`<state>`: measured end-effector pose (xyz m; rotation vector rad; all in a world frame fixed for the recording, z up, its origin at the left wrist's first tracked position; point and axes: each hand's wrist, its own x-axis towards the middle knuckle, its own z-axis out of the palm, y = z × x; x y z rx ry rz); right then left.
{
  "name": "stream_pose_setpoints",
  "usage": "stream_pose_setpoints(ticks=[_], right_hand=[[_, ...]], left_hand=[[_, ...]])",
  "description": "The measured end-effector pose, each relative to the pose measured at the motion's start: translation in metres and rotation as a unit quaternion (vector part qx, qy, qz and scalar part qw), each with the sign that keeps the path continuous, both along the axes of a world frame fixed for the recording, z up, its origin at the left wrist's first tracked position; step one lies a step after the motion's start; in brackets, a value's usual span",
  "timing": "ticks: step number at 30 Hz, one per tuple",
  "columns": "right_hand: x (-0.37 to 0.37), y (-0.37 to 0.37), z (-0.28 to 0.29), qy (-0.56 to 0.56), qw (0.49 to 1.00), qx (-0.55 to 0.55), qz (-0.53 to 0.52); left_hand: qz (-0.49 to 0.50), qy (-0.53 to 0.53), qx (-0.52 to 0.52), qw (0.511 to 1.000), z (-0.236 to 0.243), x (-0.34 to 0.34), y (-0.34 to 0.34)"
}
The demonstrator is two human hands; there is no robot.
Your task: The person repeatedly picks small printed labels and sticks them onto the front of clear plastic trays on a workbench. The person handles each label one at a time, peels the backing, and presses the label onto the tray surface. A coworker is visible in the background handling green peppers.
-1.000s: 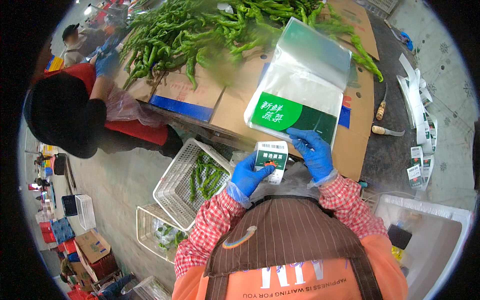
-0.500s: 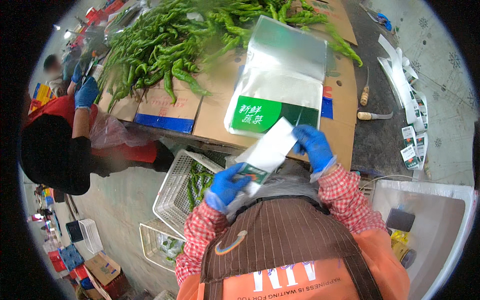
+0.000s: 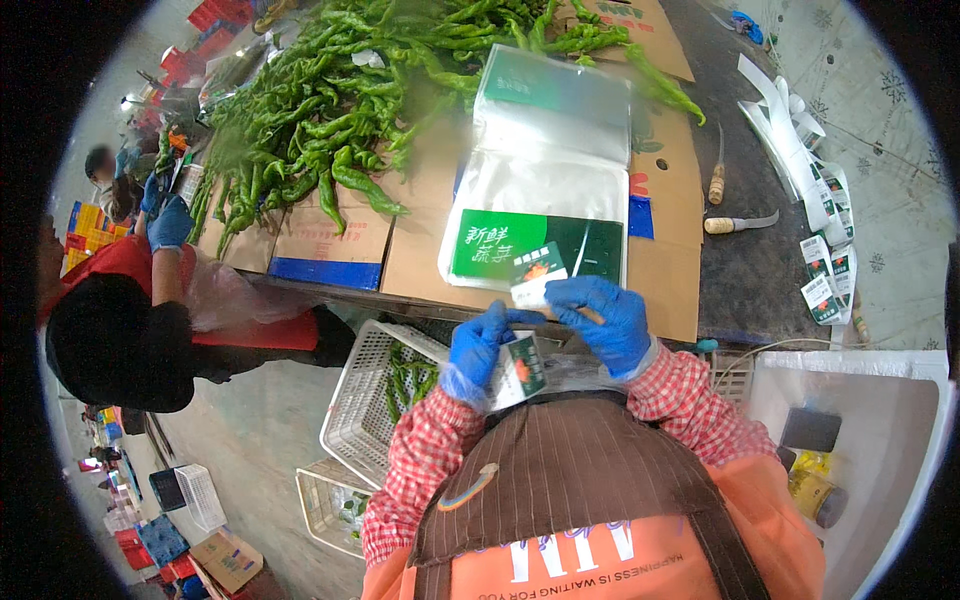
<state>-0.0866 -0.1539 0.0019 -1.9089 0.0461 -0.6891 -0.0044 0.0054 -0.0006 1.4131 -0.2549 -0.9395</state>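
Blue-gloved, my left hand [image 3: 477, 352] is closed on a strip of printed labels [image 3: 521, 366], white and dark green with an orange picture, which hangs below its fingers. My right hand [image 3: 608, 322], also gloved in blue, pinches a single label [image 3: 538, 268] of the same print, held over the front edge of a plastic packing bag. Just beyond both hands lies the stack of clear and green bags [image 3: 550, 165], flat on cardboard. A large heap of long green peppers [image 3: 320, 130] covers the table further back and left.
Two wooden-handled curved knives [image 3: 716, 185] lie to the right. Near the table's right edge is a long label strip [image 3: 815, 215]. A white foam box [image 3: 880, 400] stands at lower right, white crates [image 3: 350, 410] at lower left. A co-worker [image 3: 125, 320] works at left.
A longer white strip was stretched between my hands before. Now my right hand holds a separate label, its printed face turned up, and my left hand keeps the rest.
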Motion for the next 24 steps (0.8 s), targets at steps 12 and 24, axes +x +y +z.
stream_pose_setpoints(ticks=[12,24], right_hand=[[-0.017,-0.029,0.001,0.124,0.971,0.192,-0.064],[-0.007,-0.098,-0.034,0.14,0.914,0.314,-0.214]], left_hand=[[-0.005,-0.18,0.096,0.979,-0.017,-0.006,-0.027],[-0.135,-0.428,0.276,0.85,-0.044,0.003,-0.054]])
